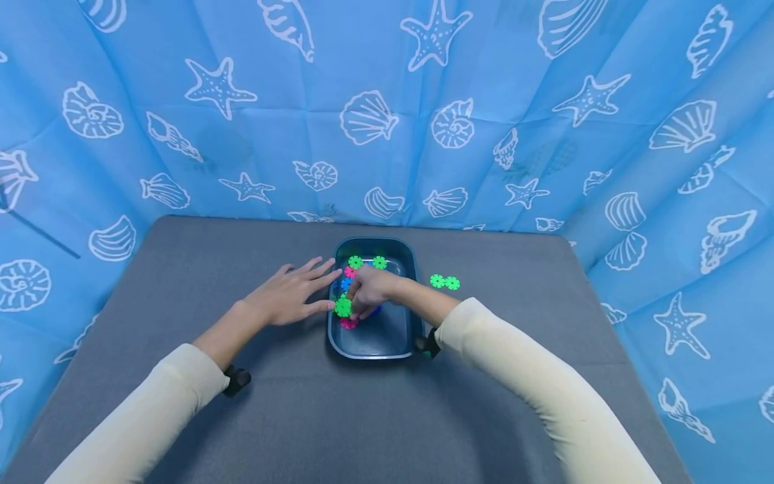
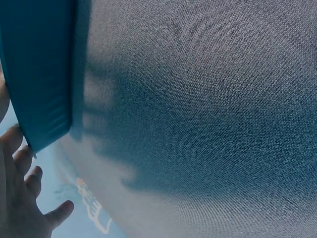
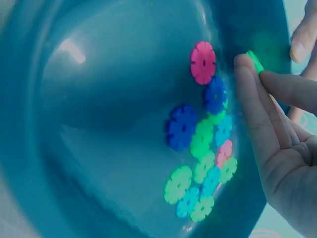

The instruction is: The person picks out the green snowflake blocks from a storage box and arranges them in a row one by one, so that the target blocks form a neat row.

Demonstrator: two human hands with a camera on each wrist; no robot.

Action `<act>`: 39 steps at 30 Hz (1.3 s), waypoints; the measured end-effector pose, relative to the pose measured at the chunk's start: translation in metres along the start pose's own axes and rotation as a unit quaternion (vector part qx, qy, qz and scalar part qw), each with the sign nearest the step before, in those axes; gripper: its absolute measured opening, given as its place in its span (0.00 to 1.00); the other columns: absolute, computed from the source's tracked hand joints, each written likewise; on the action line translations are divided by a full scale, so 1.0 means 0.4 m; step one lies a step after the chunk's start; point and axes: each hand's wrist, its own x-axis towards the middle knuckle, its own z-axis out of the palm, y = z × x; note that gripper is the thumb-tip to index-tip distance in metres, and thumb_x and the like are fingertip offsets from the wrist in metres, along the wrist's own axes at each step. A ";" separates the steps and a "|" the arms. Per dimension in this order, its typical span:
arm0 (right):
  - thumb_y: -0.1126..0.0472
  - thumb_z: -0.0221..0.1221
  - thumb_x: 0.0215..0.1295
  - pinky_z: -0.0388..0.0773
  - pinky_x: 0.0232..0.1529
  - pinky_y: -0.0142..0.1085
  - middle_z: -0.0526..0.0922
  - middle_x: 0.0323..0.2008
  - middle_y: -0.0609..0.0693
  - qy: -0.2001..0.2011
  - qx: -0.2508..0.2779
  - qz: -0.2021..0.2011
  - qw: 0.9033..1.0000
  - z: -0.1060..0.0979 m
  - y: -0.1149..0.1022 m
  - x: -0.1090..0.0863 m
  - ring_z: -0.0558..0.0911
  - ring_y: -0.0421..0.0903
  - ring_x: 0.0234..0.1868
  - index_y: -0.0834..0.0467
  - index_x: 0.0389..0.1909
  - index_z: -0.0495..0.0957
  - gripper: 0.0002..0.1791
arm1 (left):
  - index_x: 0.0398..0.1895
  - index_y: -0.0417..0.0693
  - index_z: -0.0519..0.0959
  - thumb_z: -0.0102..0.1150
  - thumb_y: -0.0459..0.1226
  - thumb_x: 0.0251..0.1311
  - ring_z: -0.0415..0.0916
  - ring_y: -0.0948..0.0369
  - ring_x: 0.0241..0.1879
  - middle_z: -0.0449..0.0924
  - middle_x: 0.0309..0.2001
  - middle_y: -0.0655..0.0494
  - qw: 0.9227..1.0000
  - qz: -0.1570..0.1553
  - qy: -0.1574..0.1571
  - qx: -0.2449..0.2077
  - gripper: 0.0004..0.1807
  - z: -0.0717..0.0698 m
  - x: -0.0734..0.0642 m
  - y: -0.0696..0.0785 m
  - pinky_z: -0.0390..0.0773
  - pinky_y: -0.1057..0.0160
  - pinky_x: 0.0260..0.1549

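Note:
A dark blue plastic tub [image 1: 377, 355] stands on the table with several flower-shaped notched discs inside. Above its left side, my right hand [image 1: 373, 288] pinches a green notched disc [image 3: 255, 62] between thumb and fingers. Below it in the right wrist view lie a pink disc [image 3: 203, 63], a dark blue disc [image 3: 181, 128] and a cluster of green, blue and pink discs. My left hand [image 1: 296, 294] spreads its fingers at the tub's left rim and holds nothing. Those fingertips overlap the rim in the left wrist view.
Two green discs [image 1: 444, 281] lie side by side on the grey cloth-covered table [image 1: 290, 417], right of the tub. Behind the table hangs a blue curtain [image 1: 399, 161] with white shell and starfish prints. A black wrist camera [image 1: 237, 380] sits on the left wrist.

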 end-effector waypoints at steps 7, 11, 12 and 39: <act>0.72 0.60 0.66 0.85 0.43 0.42 0.87 0.34 0.59 0.006 -0.013 -0.008 1.000 -0.039 0.008 -0.038 0.88 0.54 0.40 0.71 0.55 0.77 0.17 | 0.79 0.56 0.54 0.48 0.62 0.69 0.44 0.45 0.77 0.47 0.79 0.52 1.000 -0.005 0.000 0.004 0.41 0.003 0.001 -0.002 0.51 0.30 0.66; 0.74 0.59 0.65 0.84 0.45 0.45 0.88 0.33 0.59 0.014 -0.012 -0.014 1.000 -0.075 0.032 -0.073 0.88 0.55 0.41 0.70 0.54 0.78 0.17 | 0.79 0.57 0.54 0.48 0.62 0.69 0.44 0.45 0.77 0.47 0.79 0.52 1.000 -0.006 -0.002 0.007 0.41 0.006 0.005 -0.002 0.51 0.30 0.66; 0.74 0.59 0.64 0.84 0.45 0.45 0.88 0.33 0.58 0.017 -0.011 -0.015 1.000 -0.086 0.039 -0.082 0.88 0.55 0.41 0.70 0.54 0.78 0.17 | 0.79 0.57 0.54 0.48 0.62 0.69 0.44 0.45 0.77 0.47 0.79 0.52 1.000 -0.007 -0.002 0.009 0.41 0.007 0.007 -0.002 0.51 0.30 0.66; 0.73 0.57 0.68 0.85 0.41 0.38 0.87 0.33 0.59 0.160 0.123 0.033 0.979 -0.335 0.333 -0.253 0.88 0.45 0.33 0.76 0.60 0.70 0.21 | 0.79 0.56 0.55 0.49 0.62 0.69 0.45 0.44 0.77 0.48 0.79 0.51 1.000 -0.006 0.007 0.015 0.41 0.015 0.004 -0.004 0.52 0.30 0.66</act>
